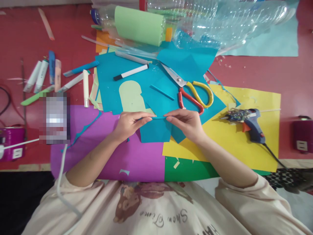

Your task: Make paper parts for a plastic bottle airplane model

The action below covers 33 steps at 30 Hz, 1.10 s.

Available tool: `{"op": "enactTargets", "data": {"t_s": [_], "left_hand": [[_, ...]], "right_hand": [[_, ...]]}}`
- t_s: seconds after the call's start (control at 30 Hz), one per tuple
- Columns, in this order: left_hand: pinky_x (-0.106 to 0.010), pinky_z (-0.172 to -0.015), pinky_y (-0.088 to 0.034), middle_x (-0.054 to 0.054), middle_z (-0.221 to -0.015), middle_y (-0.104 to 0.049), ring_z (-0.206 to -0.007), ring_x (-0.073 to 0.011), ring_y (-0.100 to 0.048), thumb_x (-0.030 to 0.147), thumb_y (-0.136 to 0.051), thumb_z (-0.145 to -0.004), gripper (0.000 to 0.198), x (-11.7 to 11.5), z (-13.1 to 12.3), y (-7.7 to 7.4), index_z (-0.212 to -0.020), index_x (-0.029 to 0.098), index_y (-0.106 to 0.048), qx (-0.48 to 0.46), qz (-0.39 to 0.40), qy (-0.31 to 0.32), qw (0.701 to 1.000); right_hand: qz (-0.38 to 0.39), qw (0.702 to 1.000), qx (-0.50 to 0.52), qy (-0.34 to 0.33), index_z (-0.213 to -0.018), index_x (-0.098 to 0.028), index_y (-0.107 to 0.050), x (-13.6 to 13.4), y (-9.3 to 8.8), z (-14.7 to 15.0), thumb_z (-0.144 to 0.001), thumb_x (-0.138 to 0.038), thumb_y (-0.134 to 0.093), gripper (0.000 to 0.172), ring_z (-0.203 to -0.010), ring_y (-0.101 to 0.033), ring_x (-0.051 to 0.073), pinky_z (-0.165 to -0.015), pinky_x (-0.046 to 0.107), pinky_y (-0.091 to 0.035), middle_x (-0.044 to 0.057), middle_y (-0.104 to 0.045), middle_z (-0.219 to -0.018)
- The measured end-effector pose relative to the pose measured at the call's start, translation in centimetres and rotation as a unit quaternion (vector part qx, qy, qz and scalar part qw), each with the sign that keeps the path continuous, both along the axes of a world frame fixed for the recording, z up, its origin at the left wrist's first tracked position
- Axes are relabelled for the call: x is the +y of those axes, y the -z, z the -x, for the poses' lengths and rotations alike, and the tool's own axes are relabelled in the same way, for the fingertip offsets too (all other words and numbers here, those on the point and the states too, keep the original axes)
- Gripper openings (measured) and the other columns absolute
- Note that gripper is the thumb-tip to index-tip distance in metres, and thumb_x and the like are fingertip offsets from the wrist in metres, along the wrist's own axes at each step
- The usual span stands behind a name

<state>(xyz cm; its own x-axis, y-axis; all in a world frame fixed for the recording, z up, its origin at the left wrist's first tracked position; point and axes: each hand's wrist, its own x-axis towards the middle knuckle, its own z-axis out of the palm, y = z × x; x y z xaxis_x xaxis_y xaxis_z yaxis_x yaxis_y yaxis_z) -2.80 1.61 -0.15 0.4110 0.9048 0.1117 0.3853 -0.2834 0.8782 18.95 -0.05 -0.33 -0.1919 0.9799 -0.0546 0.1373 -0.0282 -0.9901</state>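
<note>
My left hand (132, 124) and my right hand (184, 123) pinch the two ends of a thin blue paper strip (158, 117), held level between them. It hangs over blue paper sheets (156, 132). Just beyond my fingers lies a light green paper cutout (132, 96) with a rounded top. Another narrow blue strip (162, 92) rests on the blue sheet. Scissors (182, 83) with one yellow and one red handle lie partly open past my right hand. A black-capped white marker (131, 72) is farther back.
At right, a glue gun (254, 125) rests on yellow paper (220, 143). Purple paper (146, 163) lies under my left arm. Several markers (40, 75) are scattered left, near a blurred phone (56, 118) with a cable. Clear plastic bottles (207, 26) and a green-wrapped bottle (139, 25) line the back.
</note>
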Motion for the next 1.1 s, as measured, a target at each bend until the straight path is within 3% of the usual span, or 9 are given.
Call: {"op": "enactTargets", "data": {"t_s": [0.33, 0.73, 0.83, 1.0, 1.1], "left_hand": [[-0.014, -0.065, -0.054, -0.002, -0.088, -0.078, -0.075, -0.0133, -0.075, 0.052, -0.054, -0.091, 0.039, -0.33, -0.47, 0.32, -0.089, 0.021, -0.078, -0.001, -0.048, 0.028, 0.998], [-0.017, -0.066, -0.055, -0.003, -0.091, -0.078, -0.078, -0.0157, -0.075, 0.057, -0.054, -0.089, 0.042, -0.31, -0.38, 0.21, -0.09, 0.022, -0.078, 0.007, -0.001, 0.014, 1.0], [-0.016, -0.059, -0.053, -0.004, -0.09, -0.078, -0.073, -0.0143, -0.074, 0.053, -0.056, -0.089, 0.038, -0.28, -0.3, 0.33, -0.091, 0.021, -0.078, 0.009, 0.01, 0.003, 1.0], [-0.017, -0.066, -0.055, -0.004, -0.087, -0.078, -0.078, -0.0148, -0.074, 0.043, -0.061, -0.087, 0.028, -0.37, -0.58, 0.28, -0.088, 0.02, -0.076, 0.002, 0.008, 0.032, 0.999], [-0.016, -0.063, -0.055, -0.004, -0.086, -0.078, -0.077, -0.0145, -0.074, 0.042, -0.06, -0.088, 0.027, -0.45, -0.81, 0.26, -0.087, 0.02, -0.076, 0.003, 0.009, 0.033, 0.999]], "right_hand": [[-0.019, 0.999, -0.018, -0.032, -0.082, -0.019, -0.079, -0.22, 0.12, 0.35, -0.079, -0.04, -0.07, 0.023, -0.067, -0.067, 0.015, -0.057, 0.025, -0.051, 0.005, -0.077, -0.08], [-0.007, 0.999, -0.031, -0.038, -0.084, -0.02, -0.079, -0.02, 0.3, 0.02, -0.079, -0.043, -0.07, 0.025, -0.057, -0.059, 0.012, -0.053, 0.025, -0.048, 0.004, -0.076, -0.078], [0.003, 0.999, -0.018, -0.04, -0.086, -0.02, -0.079, 0.12, 0.37, 0.04, -0.078, -0.041, -0.071, 0.024, -0.059, -0.059, 0.012, -0.053, 0.025, -0.049, 0.004, -0.076, -0.079], [0.001, 0.998, -0.013, -0.055, -0.084, -0.019, -0.079, -0.08, 0.37, 0.3, -0.08, -0.038, -0.07, 0.021, -0.057, -0.06, 0.011, -0.053, 0.024, -0.049, 0.004, -0.076, -0.077], [-0.002, 0.998, -0.017, -0.058, -0.084, -0.02, -0.079, -0.27, 0.4, 0.44, -0.08, -0.036, -0.069, 0.02, -0.059, -0.062, 0.012, -0.056, 0.024, -0.051, 0.004, -0.076, -0.08]]}}
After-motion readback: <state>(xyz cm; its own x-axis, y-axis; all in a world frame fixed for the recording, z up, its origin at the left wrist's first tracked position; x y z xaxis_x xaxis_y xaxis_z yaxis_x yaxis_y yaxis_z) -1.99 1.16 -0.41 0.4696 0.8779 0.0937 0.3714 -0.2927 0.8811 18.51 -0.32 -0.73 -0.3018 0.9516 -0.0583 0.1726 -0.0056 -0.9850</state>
